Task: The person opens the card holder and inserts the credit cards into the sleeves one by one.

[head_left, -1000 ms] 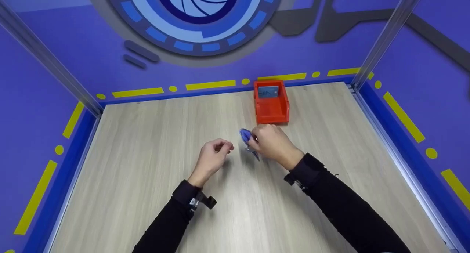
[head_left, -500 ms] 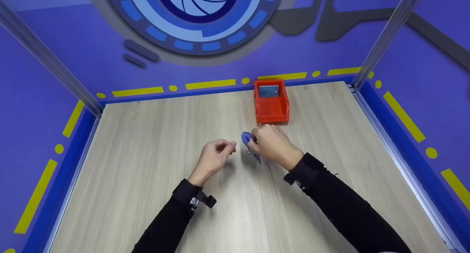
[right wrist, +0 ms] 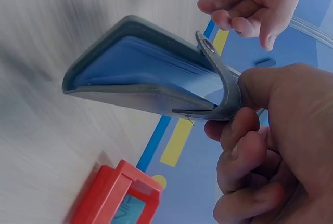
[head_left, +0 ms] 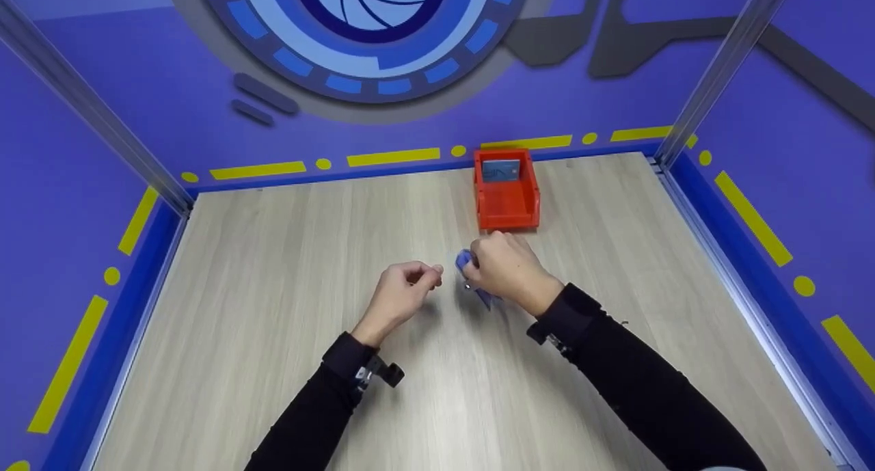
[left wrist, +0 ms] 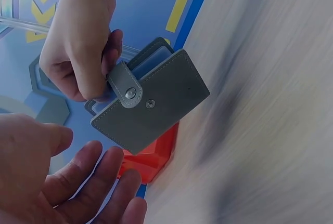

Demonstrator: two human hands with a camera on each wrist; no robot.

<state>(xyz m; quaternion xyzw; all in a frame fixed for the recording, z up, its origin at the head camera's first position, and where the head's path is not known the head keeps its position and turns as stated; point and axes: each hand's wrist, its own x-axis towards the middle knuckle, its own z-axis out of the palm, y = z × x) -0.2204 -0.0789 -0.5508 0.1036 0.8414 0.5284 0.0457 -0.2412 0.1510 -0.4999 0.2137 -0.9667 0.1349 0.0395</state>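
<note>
My right hand (head_left: 511, 269) pinches a small grey card wallet (left wrist: 156, 104) at its strap edge, thumb and curled fingers on it. The wallet has a stitched border, clear bluish card sleeves (right wrist: 140, 63) inside and a strap (left wrist: 125, 86) with a metal snap. That snap is unfastened, and the covers stand slightly apart. In the head view the right hand hides much of the wallet. My left hand (head_left: 403, 290) is just left of it, fingers loosely bent, holding nothing. From the left wrist, the left hand's relaxed fingers (left wrist: 99, 182) show below the wallet.
A red open-front bin (head_left: 507, 214) stands beyond the right hand, by the back wall. Inside it a blue-grey card (head_left: 500, 171) leans against the rear. Blue patterned panels (head_left: 383, 132) enclose the wooden table (head_left: 273, 252) at the back and sides.
In my right hand the wallet has turned, and its visible edge has shifted slightly right and toward me. My left hand has drifted a little to the right. The bin has stayed put.
</note>
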